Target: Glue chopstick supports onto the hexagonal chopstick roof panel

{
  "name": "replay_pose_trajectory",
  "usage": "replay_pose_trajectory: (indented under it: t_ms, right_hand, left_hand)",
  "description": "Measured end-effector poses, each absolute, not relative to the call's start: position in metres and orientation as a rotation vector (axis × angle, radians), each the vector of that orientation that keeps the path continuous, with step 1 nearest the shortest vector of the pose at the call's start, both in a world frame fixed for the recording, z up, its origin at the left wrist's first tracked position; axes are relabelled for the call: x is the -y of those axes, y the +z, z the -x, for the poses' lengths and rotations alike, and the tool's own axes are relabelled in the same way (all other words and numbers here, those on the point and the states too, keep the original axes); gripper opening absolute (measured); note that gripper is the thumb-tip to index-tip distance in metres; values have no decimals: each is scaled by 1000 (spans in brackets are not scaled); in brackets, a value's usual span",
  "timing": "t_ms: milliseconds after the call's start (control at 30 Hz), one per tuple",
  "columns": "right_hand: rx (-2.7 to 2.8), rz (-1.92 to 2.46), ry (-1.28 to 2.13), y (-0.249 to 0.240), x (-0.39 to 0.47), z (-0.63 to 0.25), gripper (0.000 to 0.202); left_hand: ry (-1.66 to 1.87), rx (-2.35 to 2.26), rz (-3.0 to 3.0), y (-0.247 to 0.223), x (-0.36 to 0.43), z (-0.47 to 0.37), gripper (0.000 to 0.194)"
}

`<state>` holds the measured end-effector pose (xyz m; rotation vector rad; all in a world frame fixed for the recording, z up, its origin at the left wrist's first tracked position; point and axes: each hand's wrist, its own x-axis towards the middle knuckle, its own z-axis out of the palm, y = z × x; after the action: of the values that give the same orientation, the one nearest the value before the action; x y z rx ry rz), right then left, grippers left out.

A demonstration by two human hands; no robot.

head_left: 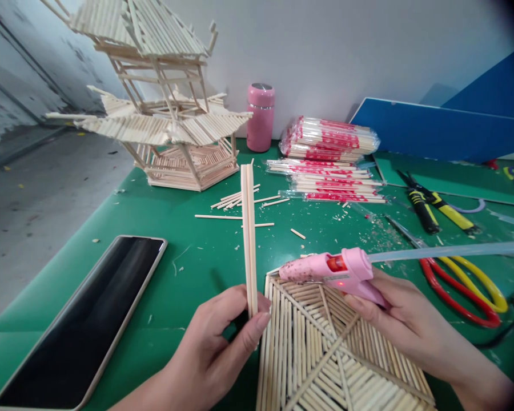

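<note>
My left hand is closed around the lower end of a few pale wooden chopsticks, held upright side by side. In my right hand is a pink hot glue gun, a clear glue stick running out of its back to the right. The gun's nozzle is over the far left corner of a flat panel of wooden sticks, laid in triangular sections; whether it touches cannot be told. My left hand is beside the panel's left edge and hides part of it.
A stick-built pagoda stands at the back left, near a pink flask and wrapped chopsticks. A phone lies left. Pliers and red-and-yellow-handled scissors lie right. Cut sticks are scattered mid-table.
</note>
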<state>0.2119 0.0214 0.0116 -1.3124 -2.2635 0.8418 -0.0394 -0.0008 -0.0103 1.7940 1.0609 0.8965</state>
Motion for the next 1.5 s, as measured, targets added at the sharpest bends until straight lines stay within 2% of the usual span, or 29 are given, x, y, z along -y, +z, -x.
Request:
replay_pose_trajectory:
  t_ms: [667, 833, 967, 1200, 1500]
  right_hand:
    - [2275, 1319, 836, 11, -22, -215, 35]
    - [2278, 1331, 858, 14, -20, -218, 34]
    - [2276, 1340, 865, 12, -20, -221, 34]
    - [2250, 1352, 906, 12, -21, -221, 27]
    - [2198, 1329, 960, 11, -21, -225, 17]
  left_hand:
    - [881, -1133, -1796, -10, 2, 39, 12]
    - [1007, -1148, -1822, -7, 0, 39, 14]
    - [1132, -1327, -1819, -3, 1, 42, 15]
    - [1115, -1610, -1606, 4, -5, 43, 11]
    - [1010, -1569, -1581, 17, -40, 33, 15]
